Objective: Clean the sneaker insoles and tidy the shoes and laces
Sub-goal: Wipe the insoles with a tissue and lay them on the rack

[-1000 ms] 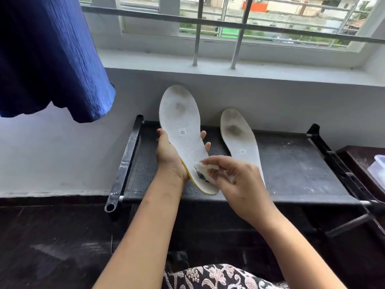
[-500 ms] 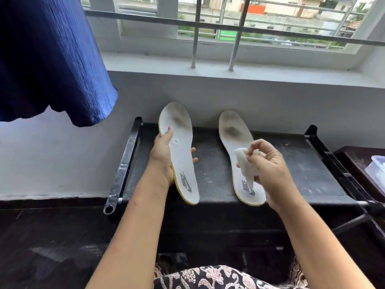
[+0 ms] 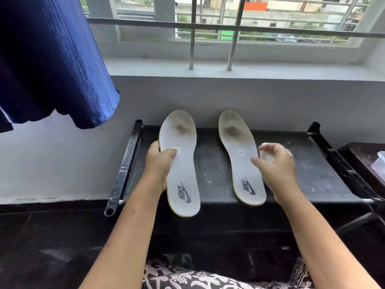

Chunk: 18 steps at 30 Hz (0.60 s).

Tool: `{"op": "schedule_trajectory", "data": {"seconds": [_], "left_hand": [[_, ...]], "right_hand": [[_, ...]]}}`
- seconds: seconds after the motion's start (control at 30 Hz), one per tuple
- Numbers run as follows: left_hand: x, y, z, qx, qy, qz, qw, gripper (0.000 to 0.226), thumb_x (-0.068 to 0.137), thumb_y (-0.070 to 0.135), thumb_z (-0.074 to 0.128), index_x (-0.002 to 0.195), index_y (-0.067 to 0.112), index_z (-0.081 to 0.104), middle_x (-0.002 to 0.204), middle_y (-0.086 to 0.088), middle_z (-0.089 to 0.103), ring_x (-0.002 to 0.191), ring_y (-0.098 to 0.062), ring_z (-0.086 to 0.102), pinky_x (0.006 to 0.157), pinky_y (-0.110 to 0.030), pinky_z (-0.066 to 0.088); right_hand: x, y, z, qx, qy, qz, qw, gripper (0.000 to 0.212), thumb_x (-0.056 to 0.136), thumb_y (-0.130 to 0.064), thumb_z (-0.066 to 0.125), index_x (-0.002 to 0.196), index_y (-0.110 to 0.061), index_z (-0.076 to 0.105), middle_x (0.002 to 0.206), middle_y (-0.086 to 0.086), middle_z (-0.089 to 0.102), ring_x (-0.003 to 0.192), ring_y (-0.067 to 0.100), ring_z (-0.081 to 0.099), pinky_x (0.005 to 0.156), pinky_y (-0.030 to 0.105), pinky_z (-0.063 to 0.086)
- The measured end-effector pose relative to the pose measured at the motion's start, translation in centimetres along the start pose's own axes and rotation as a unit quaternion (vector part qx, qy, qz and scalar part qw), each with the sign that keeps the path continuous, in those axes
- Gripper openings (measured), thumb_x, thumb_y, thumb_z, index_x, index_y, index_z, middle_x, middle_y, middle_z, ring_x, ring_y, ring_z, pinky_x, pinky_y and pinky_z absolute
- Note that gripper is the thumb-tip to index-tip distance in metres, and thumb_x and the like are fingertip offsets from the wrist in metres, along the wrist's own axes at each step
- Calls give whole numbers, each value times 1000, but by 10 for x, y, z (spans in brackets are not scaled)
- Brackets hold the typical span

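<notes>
Two grey-white insoles with yellow edges and dark stains at the toes lie side by side on a black rack (image 3: 214, 170). My left hand (image 3: 159, 163) grips the left insole (image 3: 181, 163) at its left edge, thumb on top near a small label. The right insole (image 3: 239, 155) lies flat, its toe leaning against the wall. My right hand (image 3: 275, 165) hovers beside the right insole's right edge and holds a small white wipe (image 3: 265, 156) in its curled fingers, the forefinger reaching toward the insole.
A blue cloth (image 3: 52, 59) hangs at the upper left. Behind the rack rises a white wall with a window ledge (image 3: 229, 69) and metal bars. A clear plastic container (image 3: 379, 165) sits on a dark table at the right edge. The floor is dark.
My left hand laid the left insole down flat on the rack beside the other one. My right hand moved with the wipe from the left insole over to the right insole's right side.
</notes>
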State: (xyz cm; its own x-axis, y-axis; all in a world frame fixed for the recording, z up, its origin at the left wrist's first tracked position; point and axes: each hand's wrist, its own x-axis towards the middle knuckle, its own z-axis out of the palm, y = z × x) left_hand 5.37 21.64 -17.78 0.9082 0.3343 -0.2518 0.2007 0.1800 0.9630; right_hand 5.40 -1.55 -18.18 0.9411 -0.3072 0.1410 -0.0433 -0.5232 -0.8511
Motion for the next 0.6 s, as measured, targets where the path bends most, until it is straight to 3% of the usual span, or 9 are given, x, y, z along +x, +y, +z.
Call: {"op": "schedule_trajectory", "data": {"seconds": [0.07, 0.2, 0.27, 0.43, 0.6], "left_hand": [[1, -1, 1, 5, 4, 1, 1000, 16, 88, -1, 51, 94, 14, 52, 83, -6, 59, 68, -19, 58, 57, -29, 51], [2, -2, 1, 7, 1, 0, 1000, 19, 87, -2, 51, 102, 9, 55, 85, -9, 62, 68, -21, 61, 53, -28, 51], [4, -2, -1, 2, 5, 3, 1000, 20, 86, -3, 51, 101, 9, 56, 88, -11, 63, 70, -22, 61, 58, -32, 54], [12, -1, -12, 2, 18, 8, 1000, 43, 86, -5, 51, 125, 14, 49, 104, -12, 64, 81, -24, 64, 64, -36, 55], [16, -1, -19, -2, 35, 22, 999, 42, 86, -7, 50, 122, 14, 50, 103, -9, 62, 79, -20, 61, 65, -33, 53]], "right_hand": [[2, 3, 0, -25, -3, 17, 1000, 38, 78, -11, 68, 113, -16, 55, 126, 6, 46, 95, 10, 39, 83, 23, 29], [7, 9, 0, -20, -9, 53, 998, 44, 76, -5, 69, 115, -16, 53, 127, 7, 42, 94, 13, 41, 80, 25, 33], [8, 10, 1, 2, -13, 68, 998, 46, 74, -2, 70, 113, -18, 53, 127, 7, 43, 95, 15, 43, 78, 27, 36], [6, 8, 6, 91, -24, 85, 992, 45, 70, 0, 73, 104, -23, 55, 123, 9, 50, 100, 24, 55, 73, 34, 49], [-3, -3, 20, 173, -55, 73, 981, 41, 71, 3, 71, 87, -31, 54, 117, 12, 58, 98, 27, 62, 70, 37, 55]]}}
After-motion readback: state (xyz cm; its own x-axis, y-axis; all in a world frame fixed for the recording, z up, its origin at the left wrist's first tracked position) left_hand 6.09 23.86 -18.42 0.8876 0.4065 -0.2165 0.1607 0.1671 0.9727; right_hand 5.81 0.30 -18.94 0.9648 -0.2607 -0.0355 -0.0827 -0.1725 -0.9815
